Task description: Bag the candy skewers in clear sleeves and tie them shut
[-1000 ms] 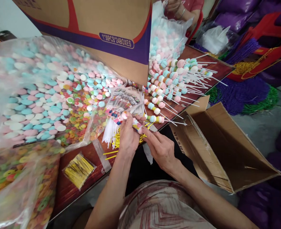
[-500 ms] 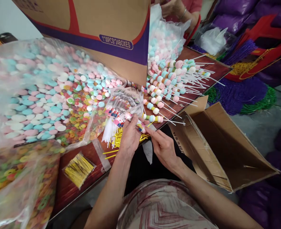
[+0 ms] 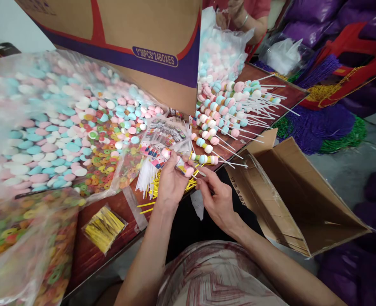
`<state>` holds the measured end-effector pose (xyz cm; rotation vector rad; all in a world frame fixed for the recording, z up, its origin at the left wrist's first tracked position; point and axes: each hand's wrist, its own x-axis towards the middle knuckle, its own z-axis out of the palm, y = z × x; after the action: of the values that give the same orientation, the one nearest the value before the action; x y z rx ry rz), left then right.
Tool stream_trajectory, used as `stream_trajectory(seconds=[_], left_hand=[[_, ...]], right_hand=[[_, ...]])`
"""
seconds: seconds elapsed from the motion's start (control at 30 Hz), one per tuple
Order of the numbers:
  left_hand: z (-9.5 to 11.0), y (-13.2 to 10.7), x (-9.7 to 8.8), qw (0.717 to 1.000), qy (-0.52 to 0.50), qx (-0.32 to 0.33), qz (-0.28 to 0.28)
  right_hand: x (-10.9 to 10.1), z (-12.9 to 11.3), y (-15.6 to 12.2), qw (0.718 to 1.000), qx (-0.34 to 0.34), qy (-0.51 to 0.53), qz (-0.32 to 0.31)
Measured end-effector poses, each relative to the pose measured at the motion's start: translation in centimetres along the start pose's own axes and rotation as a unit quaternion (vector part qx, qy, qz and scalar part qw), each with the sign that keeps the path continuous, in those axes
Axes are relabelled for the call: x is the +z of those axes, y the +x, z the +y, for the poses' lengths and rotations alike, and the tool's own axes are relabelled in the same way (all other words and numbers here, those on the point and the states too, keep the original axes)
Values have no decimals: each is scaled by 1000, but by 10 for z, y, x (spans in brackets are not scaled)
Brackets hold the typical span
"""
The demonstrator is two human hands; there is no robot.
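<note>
My left hand [image 3: 172, 182] is closed around a marshmallow skewer [image 3: 189, 171] that seems to sit inside a clear printed sleeve; its pink end shows past my fingers. At the skewer's stick end, the fingertips of my right hand [image 3: 218, 196] pinch together on the white stick, partly hidden. Beneath my hands lie yellow twist ties [image 3: 158, 187] and a bundle of white sticks [image 3: 146, 176]. A fan of printed clear bags [image 3: 169, 134] lies just beyond my left hand. To the right, finished-looking candy skewers [image 3: 226, 108] are piled with their sticks pointing right.
Loose marshmallows [image 3: 50, 144] and ring gummies [image 3: 103, 168] spread on the left. A packet of twist ties [image 3: 105, 228] lies near the edge. A large carton [image 3: 127, 51] stands behind; an open cardboard box [image 3: 303, 199] is at right. Another person's arm [image 3: 253, 25] shows across the table.
The skewer's pink end now shows more clearly between my hands. My right fingers have shifted slightly and bent inward at the stick. The other person's hands have moved.
</note>
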<state>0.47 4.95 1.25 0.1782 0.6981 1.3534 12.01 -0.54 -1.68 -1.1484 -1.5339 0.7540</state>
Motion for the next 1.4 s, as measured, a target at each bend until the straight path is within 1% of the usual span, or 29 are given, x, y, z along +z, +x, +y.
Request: stream_trajectory(seconds=[0.07, 0.13, 0.17, 0.23, 0.3, 0.37, 0.43, 0.5, 0.57, 0.67, 0.73, 0.8, 0.9, 1.0, 1.07, 1.13, 1.2, 1.27, 1.33, 1.4], left_hand=[[0, -1, 1, 1000, -12, 4, -10], [-3, -2, 0, 1000, -12, 10, -14], [-5, -2, 0, 1000, -7, 17, -12], [-8, -2, -2, 999, 4, 34, 0], [-11, -2, -3, 999, 8, 51, 14], [-13, -1, -3, 998, 2, 67, 20], [-15, -1, -3, 996, -9, 85, 19], [-16, -1, -4, 995, -13, 93, 15], [-16, -1, -5, 996, -4, 86, 11], [-17, -1, -8, 998, 22, 60, -7], [-17, -2, -9, 998, 40, 48, -27], [-17, -3, -8, 997, 56, 38, -39], [-15, -2, -5, 998, 47, 18, -29], [-9, 0, -3, 1000, 16, 14, 3], [-6, 0, -2, 999, 17, 28, 18], [-7, -1, -2, 999, 39, 31, 5], [-11, -4, -3, 997, 67, 20, -25], [-16, -7, -4, 994, 96, 18, -44], [-20, -10, -5, 990, 126, 28, -49], [-20, -12, -5, 987, 150, 36, -48]], right_hand=[[-1, 1, -3, 999, 40, 13, 4], [0, 2, -4, 998, 53, 23, 3], [0, 1, -5, 999, 41, 21, 4], [2, 1, -6, 1000, -10, -10, 4], [3, 0, -7, 995, -72, -74, -7], [4, 0, -9, 982, -117, -149, -19], [6, 1, -11, 967, -143, -208, -25], [6, 2, -11, 959, -151, -239, -30], [6, 3, -9, 962, -140, -231, -36], [6, 3, -3, 982, -95, -160, -41], [7, 2, 2, 990, -74, -114, -34], [10, 2, 6, 993, -69, -89, -18], [12, -2, 7, 995, -67, -75, -6], [5, -7, 3, 997, -21, -73, 2], [-1, -9, -1, 997, 27, -77, -17], [-4, -9, -4, 995, 56, -72, -50], [-1, -7, -5, 995, 54, -61, -59], [7, -4, -3, 997, 41, -56, -42], [15, -2, 2, 998, 34, -48, -25], [18, -3, 6, 998, 48, -24, -16]])
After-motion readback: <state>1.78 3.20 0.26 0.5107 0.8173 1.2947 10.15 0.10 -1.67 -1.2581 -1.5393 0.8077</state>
